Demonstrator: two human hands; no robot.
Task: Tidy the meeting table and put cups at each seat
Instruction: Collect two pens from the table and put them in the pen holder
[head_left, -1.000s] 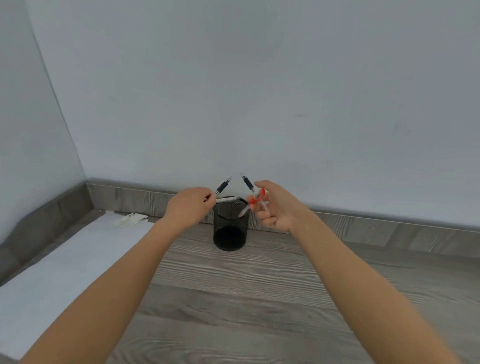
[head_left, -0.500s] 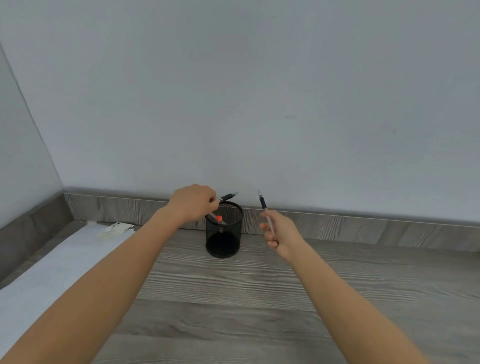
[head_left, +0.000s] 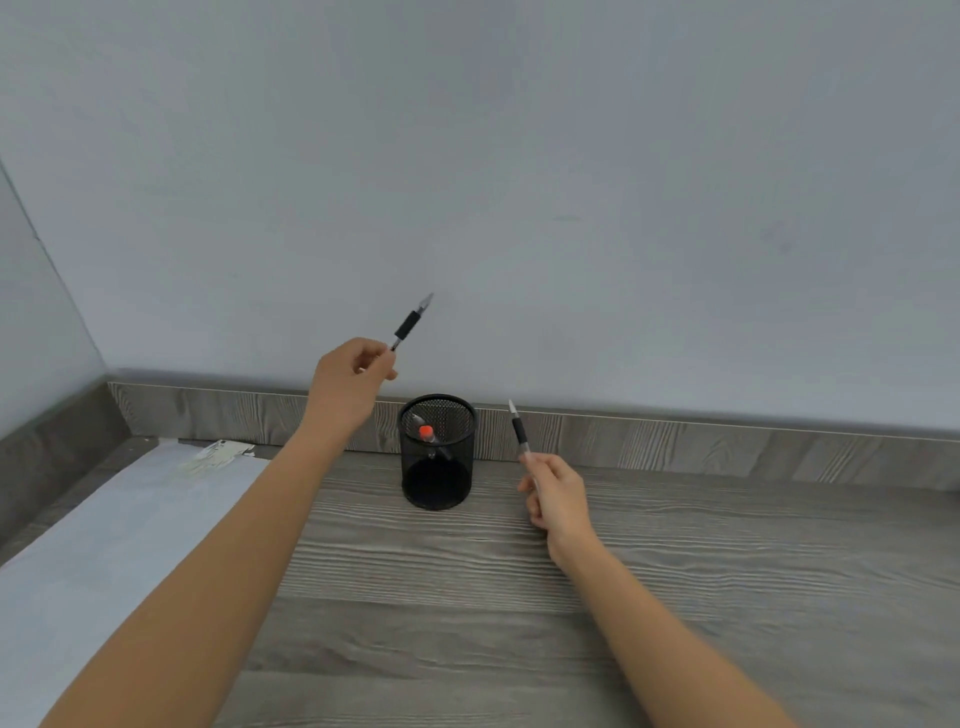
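each hand (head_left: 349, 382) pinching 1 pen (head_left: 410, 323)

A: Your left hand (head_left: 353, 379)?
B: Raised, arm outstretched, fingertips pinching a black-grip pen (head_left: 410, 325).
A: And the right hand (head_left: 558, 496)?
B: Lower (arm also extended), fingers curled round a second pen (head_left: 518, 431).

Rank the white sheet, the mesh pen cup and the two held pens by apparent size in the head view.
1. white sheet, cut off by the frame
2. mesh pen cup
3. left-hand pen and right-hand pen: alike, both partly covered
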